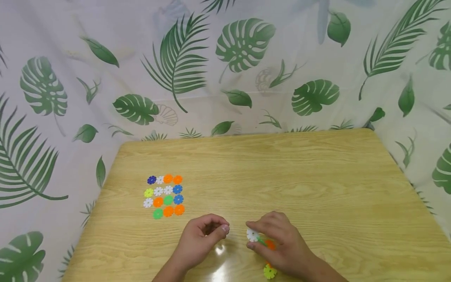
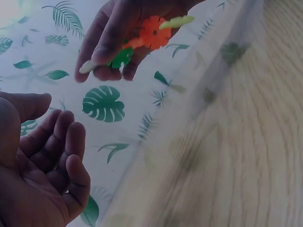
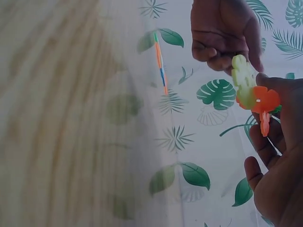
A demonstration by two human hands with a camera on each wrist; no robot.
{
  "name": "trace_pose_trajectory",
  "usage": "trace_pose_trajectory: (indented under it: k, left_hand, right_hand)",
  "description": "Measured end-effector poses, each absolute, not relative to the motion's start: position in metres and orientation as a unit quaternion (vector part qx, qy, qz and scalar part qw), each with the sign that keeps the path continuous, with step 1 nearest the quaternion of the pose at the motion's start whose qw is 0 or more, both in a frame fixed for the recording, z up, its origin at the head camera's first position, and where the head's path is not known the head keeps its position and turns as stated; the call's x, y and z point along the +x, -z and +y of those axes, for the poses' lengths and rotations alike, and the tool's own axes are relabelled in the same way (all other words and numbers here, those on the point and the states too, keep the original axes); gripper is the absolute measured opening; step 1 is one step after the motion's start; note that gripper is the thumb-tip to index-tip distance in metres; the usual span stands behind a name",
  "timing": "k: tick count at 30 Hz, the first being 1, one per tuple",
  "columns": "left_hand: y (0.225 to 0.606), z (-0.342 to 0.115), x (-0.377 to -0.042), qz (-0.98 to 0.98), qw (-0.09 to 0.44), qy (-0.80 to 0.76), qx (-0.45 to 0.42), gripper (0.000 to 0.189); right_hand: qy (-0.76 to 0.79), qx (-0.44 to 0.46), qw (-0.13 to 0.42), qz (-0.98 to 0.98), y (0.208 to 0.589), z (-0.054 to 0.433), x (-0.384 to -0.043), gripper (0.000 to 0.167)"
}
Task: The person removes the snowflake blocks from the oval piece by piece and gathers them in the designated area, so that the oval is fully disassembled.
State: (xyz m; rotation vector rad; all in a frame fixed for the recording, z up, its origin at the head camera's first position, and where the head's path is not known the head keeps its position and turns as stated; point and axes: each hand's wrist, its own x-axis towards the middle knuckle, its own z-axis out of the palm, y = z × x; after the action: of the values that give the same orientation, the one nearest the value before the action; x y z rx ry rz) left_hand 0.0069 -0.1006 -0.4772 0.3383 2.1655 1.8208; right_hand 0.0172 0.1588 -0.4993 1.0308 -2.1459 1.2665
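My right hand (image 1: 287, 248) pinches a joined chain of notched plastic flower discs between thumb and fingers. At the chain's upper end is a white disc (image 1: 252, 235), then a green disc (image 2: 122, 57). Orange discs (image 2: 155, 33) follow, and a yellow disc (image 1: 269, 271) forms the other end, poking out below the palm. Facing it, a short gap away, my left hand (image 1: 199, 241) has loosely bent fingers. In the left wrist view its thumb stands apart from the fingers, and nothing shows between them.
Loose flower discs lie flat in rows on the left of the wooden table (image 1: 299, 168), among them a dark blue disc (image 1: 151, 180), a yellow-green disc (image 1: 148, 192) and a blue disc (image 1: 178, 199). A leaf-patterned curtain (image 1: 197, 78) hangs around the table's back and sides.
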Motion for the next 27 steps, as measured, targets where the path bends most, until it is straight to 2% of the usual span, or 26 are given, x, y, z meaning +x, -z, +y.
trace_pose_trajectory:
  k: [4, 12, 22, 27]
  left_hand:
    - [0.478, -0.091, 0.009, 0.743, 0.181, -0.631, 0.126, 0.017]
    - [0.485, -0.077, 0.014, 0.742, 0.202, -0.626, 0.131, 0.014]
    - [0.484, -0.074, 0.015, 0.749, 0.184, -0.623, 0.13, 0.011]
    - [0.483, -0.076, 0.014, 0.771, 0.168, -0.599, 0.134, 0.01]
  right_hand:
    - [-0.442, 0.386, 0.223, -0.779, 0.499, 0.154, 0.019, 0.041]
    - [-0.432, 0.4, 0.215, -0.779, 0.499, 0.149, 0.024, 0.043]
    - [-0.422, 0.387, 0.214, -0.791, 0.496, 0.148, 0.024, 0.041]
    - [-0.426, 0.357, 0.163, -0.815, 0.495, 0.151, 0.027, 0.049]
